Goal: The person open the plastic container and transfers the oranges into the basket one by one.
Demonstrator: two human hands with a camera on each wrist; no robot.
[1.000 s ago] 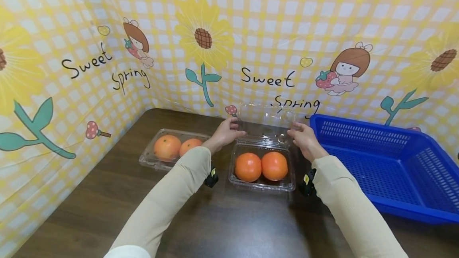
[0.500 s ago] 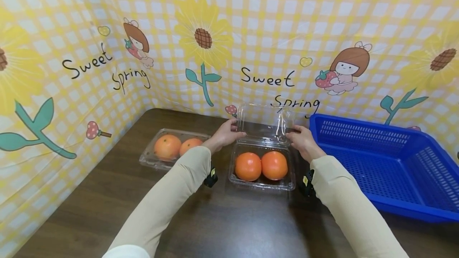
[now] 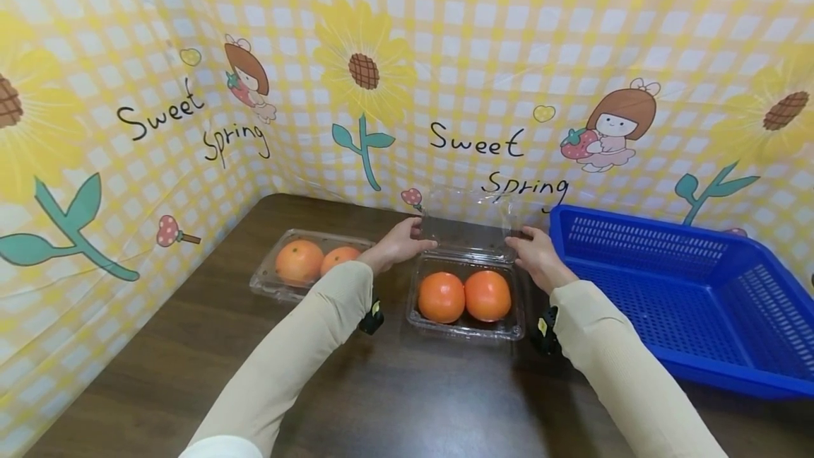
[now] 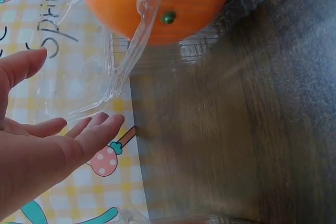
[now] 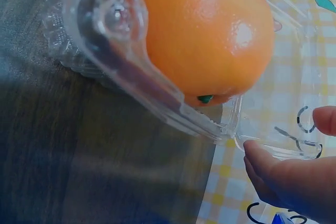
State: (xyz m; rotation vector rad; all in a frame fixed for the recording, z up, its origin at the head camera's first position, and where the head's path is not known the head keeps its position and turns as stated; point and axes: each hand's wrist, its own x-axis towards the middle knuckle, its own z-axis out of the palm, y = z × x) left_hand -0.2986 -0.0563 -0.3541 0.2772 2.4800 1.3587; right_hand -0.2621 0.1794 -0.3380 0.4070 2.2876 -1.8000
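Observation:
A clear plastic clamshell box (image 3: 467, 334) holds two orange fruits with green stem ends, one orange (image 3: 441, 297) beside the other orange (image 3: 487, 295). Its transparent lid (image 3: 470, 232) stands raised at the back. My left hand (image 3: 403, 242) is at the lid's left side, its fingers extended along the edge and the thumb apart from them, as the left wrist view shows. On the lid's right side is my right hand (image 3: 537, 256); in the right wrist view its straight fingertips (image 5: 254, 153) meet the lid's edge while the thumb (image 5: 325, 119) stays spread.
Left of the box, a second clear container (image 3: 273, 285) with two orange fruits sits partly behind the left forearm. A blue perforated basket (image 3: 683, 295) stands on the right. Behind the dark wooden table (image 3: 394, 401) hangs a yellow checked cloth (image 3: 458, 41).
Both hands have shifted slightly downward along the lid's sides. The lid stays raised, and the fruits, second container and basket remain in place.

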